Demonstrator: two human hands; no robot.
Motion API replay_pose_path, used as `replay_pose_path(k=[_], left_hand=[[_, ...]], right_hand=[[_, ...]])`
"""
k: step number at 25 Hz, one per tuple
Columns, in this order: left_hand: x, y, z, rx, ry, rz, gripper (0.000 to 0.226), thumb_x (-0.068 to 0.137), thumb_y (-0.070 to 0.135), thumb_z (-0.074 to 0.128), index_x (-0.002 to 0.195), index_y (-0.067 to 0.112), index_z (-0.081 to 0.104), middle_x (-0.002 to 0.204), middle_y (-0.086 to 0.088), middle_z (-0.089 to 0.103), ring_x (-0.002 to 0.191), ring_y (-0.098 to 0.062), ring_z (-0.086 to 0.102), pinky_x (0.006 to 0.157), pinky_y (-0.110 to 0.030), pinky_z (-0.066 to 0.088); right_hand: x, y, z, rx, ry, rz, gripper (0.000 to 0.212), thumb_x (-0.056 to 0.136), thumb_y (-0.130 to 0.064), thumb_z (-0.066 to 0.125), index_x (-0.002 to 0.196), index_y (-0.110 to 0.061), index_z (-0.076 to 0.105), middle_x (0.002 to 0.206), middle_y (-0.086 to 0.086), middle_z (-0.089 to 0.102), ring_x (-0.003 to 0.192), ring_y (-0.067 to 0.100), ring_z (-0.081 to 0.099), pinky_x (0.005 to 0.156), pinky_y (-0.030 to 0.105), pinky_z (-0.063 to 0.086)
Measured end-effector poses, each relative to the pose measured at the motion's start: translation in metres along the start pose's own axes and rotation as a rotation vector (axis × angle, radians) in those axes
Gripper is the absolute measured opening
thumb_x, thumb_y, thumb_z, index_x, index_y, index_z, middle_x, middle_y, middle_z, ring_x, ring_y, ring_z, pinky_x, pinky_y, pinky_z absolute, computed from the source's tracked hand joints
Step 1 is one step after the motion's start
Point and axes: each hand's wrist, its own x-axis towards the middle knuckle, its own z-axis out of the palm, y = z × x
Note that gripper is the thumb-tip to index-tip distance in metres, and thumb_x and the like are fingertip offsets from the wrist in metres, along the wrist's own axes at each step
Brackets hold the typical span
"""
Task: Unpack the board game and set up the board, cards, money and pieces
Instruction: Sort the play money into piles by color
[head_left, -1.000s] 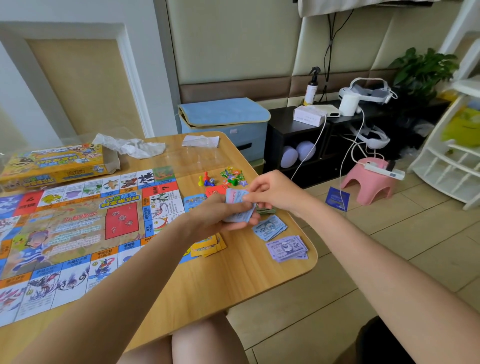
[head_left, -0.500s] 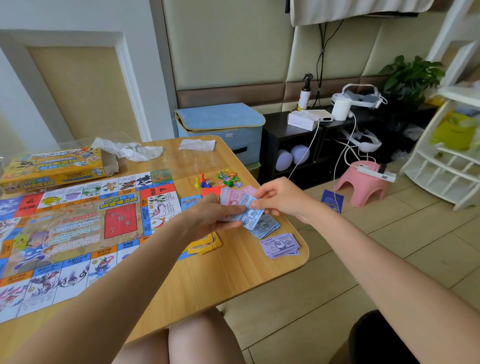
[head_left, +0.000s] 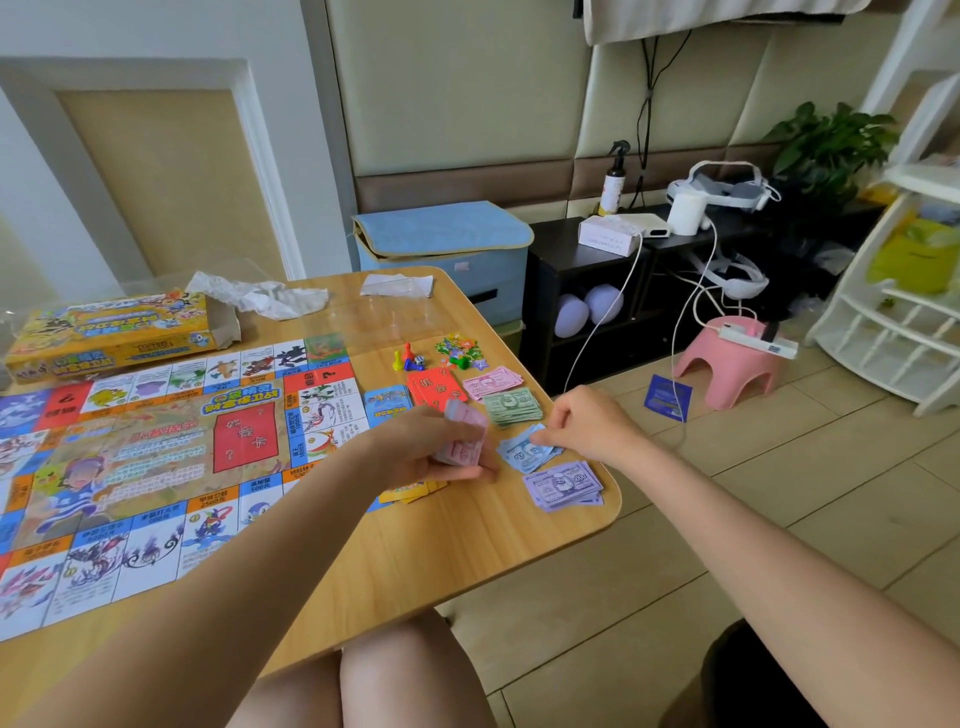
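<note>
The game board (head_left: 156, 457) lies unfolded on the wooden table (head_left: 467, 545). My left hand (head_left: 431, 447) grips a stack of pink money notes (head_left: 462, 439). My right hand (head_left: 587, 426) pinches a blue note at the blue money pile (head_left: 527, 452). Around them lie a purple pile (head_left: 563, 486), a green pile (head_left: 514, 408) and a pink pile (head_left: 491, 383). Red cards (head_left: 434, 387), blue cards (head_left: 387, 402) and yellow cards (head_left: 410, 491) sit beside the board. Coloured pawns (head_left: 408, 356) and small tokens (head_left: 460, 351) stand behind them.
The yellow game box (head_left: 109, 332) lies at the table's back left, with crumpled wrapping (head_left: 260, 296) and a clear bag (head_left: 397, 285) behind the board. On the floor to the right are a blue storage box (head_left: 441, 260), a black shelf (head_left: 623, 291) and a pink stool (head_left: 732, 364).
My right hand drew a blue note off the stack in my left hand and carried it down to the blue pile on the table. Pink notes now top the held stack.
</note>
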Motion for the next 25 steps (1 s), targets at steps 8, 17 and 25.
replay_pose_path(k=[8,17,25], left_hand=[[0.008,0.006,0.011,0.000,0.052,0.051,0.019,0.092,0.007,0.055,0.103,-0.008,0.059,0.090,-0.019,0.068,0.072,-0.023,0.069,0.050,-0.022,0.056],[-0.009,0.007,0.009,0.113,-0.089,0.137,0.013,0.088,0.019,0.060,0.093,0.008,0.066,0.081,-0.004,0.074,0.072,-0.009,0.071,0.049,-0.013,0.049],[-0.006,0.009,-0.001,-0.158,-0.002,0.174,0.020,0.089,0.003,0.056,0.109,0.000,0.058,0.087,-0.010,0.068,0.066,-0.011,0.068,0.050,-0.018,0.054]], right_hand=[[0.001,-0.004,-0.001,-0.068,0.032,-0.036,0.024,0.084,-0.030,0.068,0.094,-0.009,0.060,0.082,-0.002,0.054,0.079,0.015,0.052,0.066,0.026,0.042],[0.002,-0.038,-0.010,0.473,-0.153,-0.153,0.017,0.081,-0.016,0.071,0.084,0.000,0.066,0.063,0.007,0.060,0.054,0.013,0.052,0.046,0.017,0.041],[0.004,-0.036,-0.015,0.588,-0.154,-0.102,0.020,0.081,-0.001,0.068,0.100,0.003,0.064,0.072,0.009,0.064,0.059,0.014,0.052,0.048,0.015,0.044]])
